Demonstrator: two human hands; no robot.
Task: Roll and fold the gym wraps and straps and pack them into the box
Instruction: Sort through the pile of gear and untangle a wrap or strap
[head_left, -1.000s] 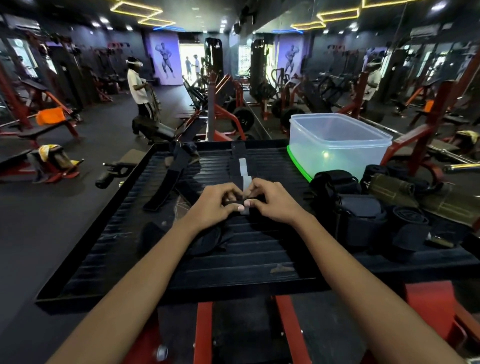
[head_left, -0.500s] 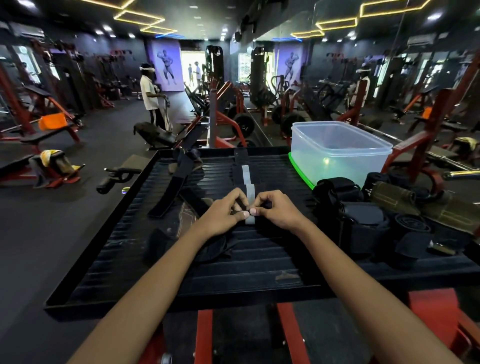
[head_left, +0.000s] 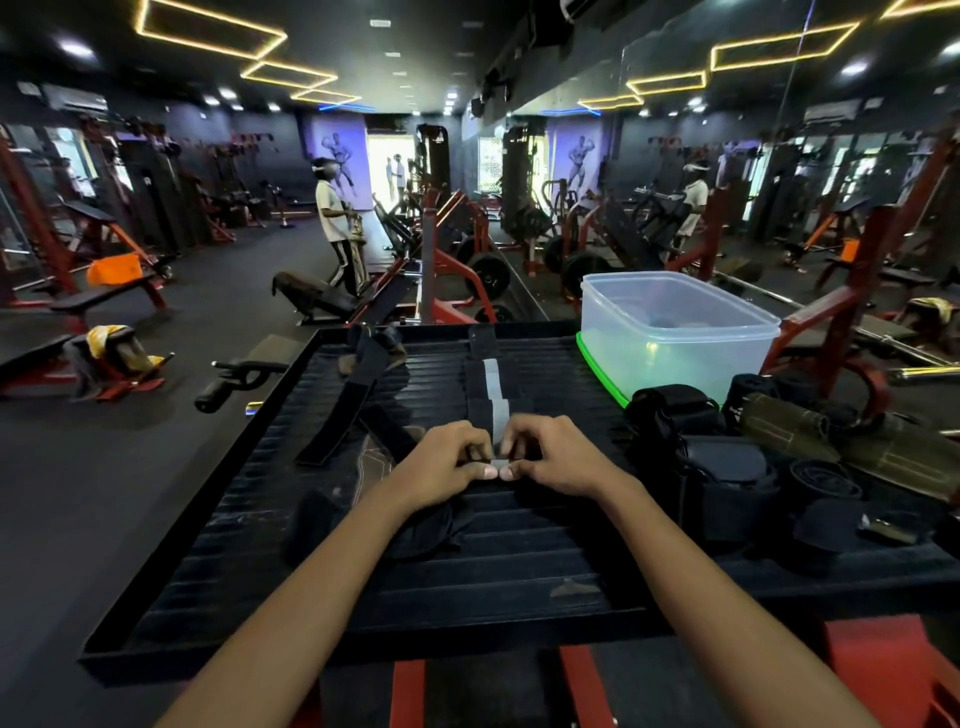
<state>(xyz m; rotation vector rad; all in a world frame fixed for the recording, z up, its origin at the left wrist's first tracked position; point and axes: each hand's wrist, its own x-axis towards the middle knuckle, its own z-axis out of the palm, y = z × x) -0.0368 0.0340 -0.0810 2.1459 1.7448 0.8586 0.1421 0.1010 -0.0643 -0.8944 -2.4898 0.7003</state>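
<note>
A black wrap (head_left: 491, 395) with a grey stripe is laid flat along the middle of the ribbed black mat (head_left: 363, 582), its far end near the mat's back edge and its near end gathered under the fingers. That near end is pinched by the left hand (head_left: 448, 465) and the right hand (head_left: 553, 457), fingers curled over it and the two thumb tips touching just below the grey stripe. A long black strap (head_left: 345, 410) is seen lying slantwise to the left of the wrap, and a dark piece of cloth (head_left: 426, 530) is partly covered by the left wrist. To the right of the hands, a heap of black wraps and rolls (head_left: 727, 467) is piled on the mat, with two olive-green rolls (head_left: 831, 439) at its far right side. The clear plastic box (head_left: 675, 332) is stood at the mat's far right corner on a green lid (head_left: 600, 371), well apart from the hands; dark shapes show dimly through its wall, but what they are cannot be told. Red frame bars (head_left: 408, 693) are visible beneath the mat's near edge.
</note>
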